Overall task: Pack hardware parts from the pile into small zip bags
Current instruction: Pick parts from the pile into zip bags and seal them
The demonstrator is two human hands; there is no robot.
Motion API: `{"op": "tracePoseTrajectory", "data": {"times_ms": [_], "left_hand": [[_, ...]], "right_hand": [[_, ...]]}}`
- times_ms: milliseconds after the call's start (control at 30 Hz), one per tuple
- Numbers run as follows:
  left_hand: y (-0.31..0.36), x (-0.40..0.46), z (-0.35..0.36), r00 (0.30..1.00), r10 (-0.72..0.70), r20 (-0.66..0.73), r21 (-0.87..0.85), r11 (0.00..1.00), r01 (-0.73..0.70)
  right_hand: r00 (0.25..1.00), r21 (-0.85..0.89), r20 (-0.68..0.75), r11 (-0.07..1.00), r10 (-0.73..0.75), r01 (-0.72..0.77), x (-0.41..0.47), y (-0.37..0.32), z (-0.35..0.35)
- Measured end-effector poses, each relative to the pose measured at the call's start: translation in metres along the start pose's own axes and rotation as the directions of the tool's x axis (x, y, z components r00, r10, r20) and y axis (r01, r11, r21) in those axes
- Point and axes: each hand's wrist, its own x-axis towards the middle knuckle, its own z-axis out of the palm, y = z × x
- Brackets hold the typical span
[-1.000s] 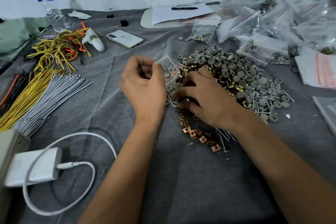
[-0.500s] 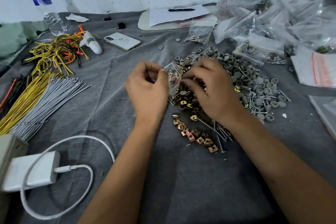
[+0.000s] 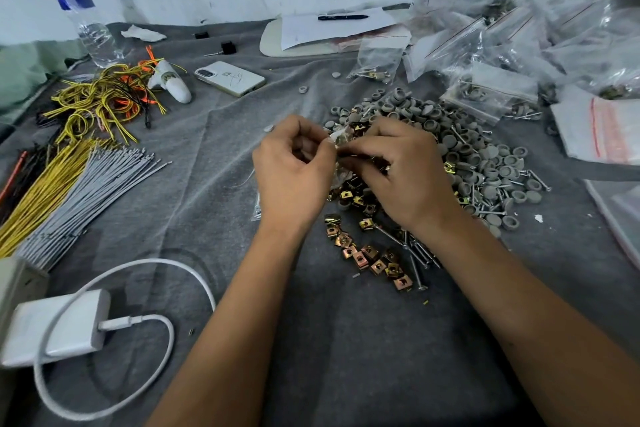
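A small clear zip bag [image 3: 337,139] with a few parts inside is held between both hands above the pile. My left hand [image 3: 294,173] pinches its left edge, and my right hand [image 3: 401,173] pinches its right side with curled fingers. The pile [image 3: 485,163] of grey round caps, brass clip nuts [image 3: 370,253] and long screws lies on the grey cloth, under and to the right of my hands. Most of the bag is hidden by my fingers.
Filled zip bags [image 3: 502,45] are heaped at the back right. A phone [image 3: 230,78], a water bottle [image 3: 83,17], yellow and grey wire bundles [image 3: 69,180], and a white charger [image 3: 55,326] with cable sit to the left. A clipboard with pen [image 3: 332,28] lies at the back.
My right hand left the pile and rose to the bag held by my left hand. Both hands now pinch the bag close together.
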Motion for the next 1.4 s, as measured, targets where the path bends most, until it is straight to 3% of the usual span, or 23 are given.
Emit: {"op": "tracePoseTrajectory", "data": {"times_ms": [133,300,400,500,567,833,933,1033,1200,1400], "left_hand": [[0.0,0.001,-0.001,1.0,0.01,0.029,0.016,1.0,-0.01],[0.0,0.004,-0.004,0.995,-0.03,-0.095,-0.04,0.999,0.026],[0.001,0.004,-0.006,0.979,-0.049,-0.197,-0.094,0.995,0.031],[0.002,0.005,-0.008,0.963,-0.068,-0.261,-0.119,0.992,0.038],[0.002,0.006,-0.009,0.961,-0.078,-0.267,-0.13,0.991,0.044],[-0.002,0.007,-0.008,0.973,-0.098,-0.21,-0.109,0.991,0.076],[-0.004,0.006,-0.006,0.985,-0.092,-0.143,-0.078,0.994,0.081],[-0.002,0.004,-0.003,0.998,-0.05,-0.031,-0.001,0.999,0.05],[-0.003,0.001,0.0,0.999,-0.014,0.047,0.0,1.0,0.014],[-0.003,0.002,-0.002,0.992,-0.04,0.12,-0.047,0.998,0.046]], "right_hand": [[1.0,-0.008,0.01,1.0,0.015,-0.015,0.001,0.0,-0.002],[0.996,0.018,-0.045,0.997,0.074,-0.073,0.004,0.004,-0.009],[0.987,-0.032,0.159,0.999,0.017,-0.012,0.003,0.008,-0.015],[0.897,-0.097,0.442,0.994,-0.006,0.055,0.001,0.009,-0.016],[0.853,-0.116,0.522,0.991,0.007,0.062,-0.001,0.008,-0.014],[0.905,-0.212,0.426,0.972,-0.002,0.103,-0.002,0.006,-0.004],[0.988,-0.128,0.157,0.992,0.002,0.018,0.001,0.005,-0.006],[1.0,-0.041,-0.025,0.999,-0.005,0.004,0.004,0.005,-0.01],[0.997,-0.018,0.078,0.999,-0.03,0.031,0.001,0.002,-0.006],[1.0,-0.028,0.006,0.999,0.028,-0.028,0.001,0.002,-0.005]]}}
